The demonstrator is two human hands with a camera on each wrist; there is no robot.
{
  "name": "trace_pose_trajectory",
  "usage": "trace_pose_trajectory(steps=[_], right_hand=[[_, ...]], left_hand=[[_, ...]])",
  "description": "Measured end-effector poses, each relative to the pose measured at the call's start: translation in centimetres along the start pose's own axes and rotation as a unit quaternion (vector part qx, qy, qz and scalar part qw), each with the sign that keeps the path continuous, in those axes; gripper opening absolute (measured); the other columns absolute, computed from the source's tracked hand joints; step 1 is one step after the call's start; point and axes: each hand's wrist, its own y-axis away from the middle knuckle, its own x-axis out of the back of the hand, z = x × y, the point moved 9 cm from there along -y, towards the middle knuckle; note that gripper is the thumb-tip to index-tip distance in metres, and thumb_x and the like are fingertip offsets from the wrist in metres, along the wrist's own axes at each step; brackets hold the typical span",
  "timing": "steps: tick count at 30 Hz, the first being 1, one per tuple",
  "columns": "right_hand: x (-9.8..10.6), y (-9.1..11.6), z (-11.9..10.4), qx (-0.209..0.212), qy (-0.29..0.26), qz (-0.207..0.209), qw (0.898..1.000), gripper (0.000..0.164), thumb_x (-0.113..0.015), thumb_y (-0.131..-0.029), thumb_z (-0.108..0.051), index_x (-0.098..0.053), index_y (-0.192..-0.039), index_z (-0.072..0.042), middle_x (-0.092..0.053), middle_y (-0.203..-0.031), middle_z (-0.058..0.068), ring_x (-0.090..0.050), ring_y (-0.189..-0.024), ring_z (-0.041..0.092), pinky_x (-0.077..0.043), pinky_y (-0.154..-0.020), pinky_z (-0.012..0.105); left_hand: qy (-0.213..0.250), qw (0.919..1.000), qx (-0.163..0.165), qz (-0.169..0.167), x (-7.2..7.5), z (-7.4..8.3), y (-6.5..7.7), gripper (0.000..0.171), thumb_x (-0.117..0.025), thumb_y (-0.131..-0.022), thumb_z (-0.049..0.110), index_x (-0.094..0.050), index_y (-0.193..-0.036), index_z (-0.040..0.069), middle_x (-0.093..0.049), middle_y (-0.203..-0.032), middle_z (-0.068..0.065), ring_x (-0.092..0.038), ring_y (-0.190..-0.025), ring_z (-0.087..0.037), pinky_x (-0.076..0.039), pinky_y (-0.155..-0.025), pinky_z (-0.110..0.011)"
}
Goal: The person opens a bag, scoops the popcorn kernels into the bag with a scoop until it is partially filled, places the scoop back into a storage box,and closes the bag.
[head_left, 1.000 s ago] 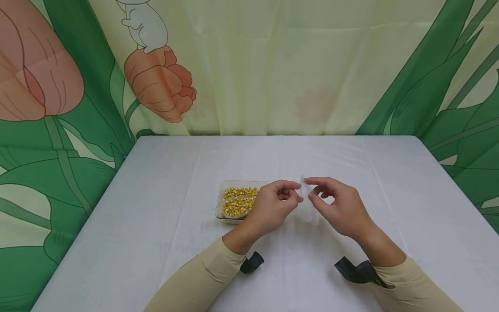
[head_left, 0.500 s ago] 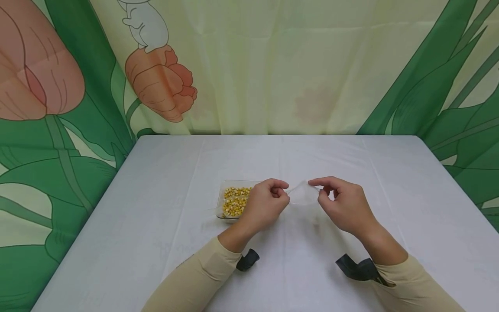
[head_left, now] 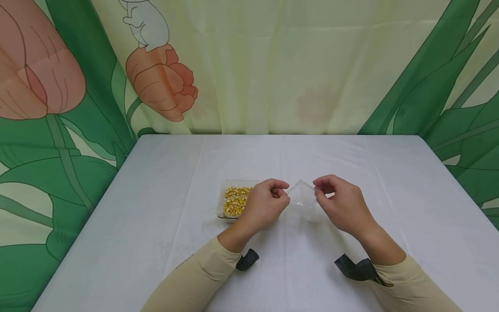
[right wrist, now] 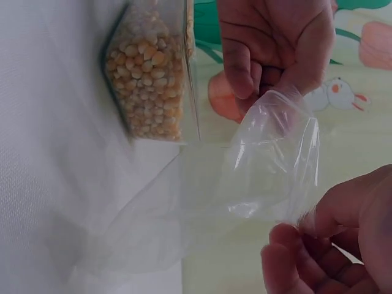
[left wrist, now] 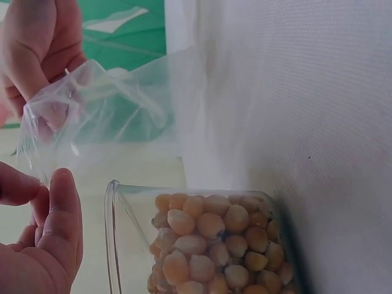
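Note:
A clear plastic bag (head_left: 302,195) hangs between the two hands with its mouth spread apart. My left hand (head_left: 269,199) pinches one side of the bag's rim between thumb and fingers. The opposite side is pinched by my right hand (head_left: 339,201). In the right wrist view the bag (right wrist: 245,177) droops down toward the tablecloth, and nothing shows inside it. A clear container (head_left: 221,201) of yellow corn kernels (head_left: 235,201) stands just left of the left hand, which hides its right part. The left wrist view shows the kernels (left wrist: 211,245) close up, below the bag.
A white cloth covers the table (head_left: 117,242). Behind it hangs a printed curtain (head_left: 249,65) with flowers, leaves and a rabbit. Black straps (head_left: 247,260) stick out at both sleeves.
The bag began flat and narrow between the hands, and its mouth is now spread. My left hand moved a little left; the right-hand fingers closed onto the rim.

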Motion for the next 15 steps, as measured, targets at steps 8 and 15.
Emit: trace_pose_trajectory(steps=[8, 15], right_hand=[[-0.46, 0.05, 0.65, -0.054, -0.034, -0.053, 0.997, 0.019, -0.057, -0.095, -0.004, -0.064, -0.112, 0.002, -0.063, -0.095, 0.008, -0.072, -0.077, 0.021, -0.052, -0.059, 0.023], [0.12, -0.30, 0.08, -0.016, 0.016, -0.029, 0.999, 0.014, -0.061, -0.092, -0.003, -0.068, -0.104, 0.000, -0.068, -0.090, 0.007, -0.068, -0.085, 0.027, -0.053, -0.066, 0.036]], left_hand=[[0.000, 1.0000, -0.006, 0.001, 0.03, -0.12, -0.07, 0.022, -0.059, -0.084, -0.001, -0.070, -0.102, 0.002, -0.059, -0.078, 0.000, -0.053, -0.067, -0.011, -0.043, -0.058, -0.020], [-0.006, 1.0000, -0.007, 0.000, 0.06, -0.12, -0.14, 0.021, -0.058, -0.084, 0.000, -0.071, -0.101, 0.004, -0.059, -0.077, 0.001, -0.053, -0.066, -0.010, -0.043, -0.058, -0.021]])
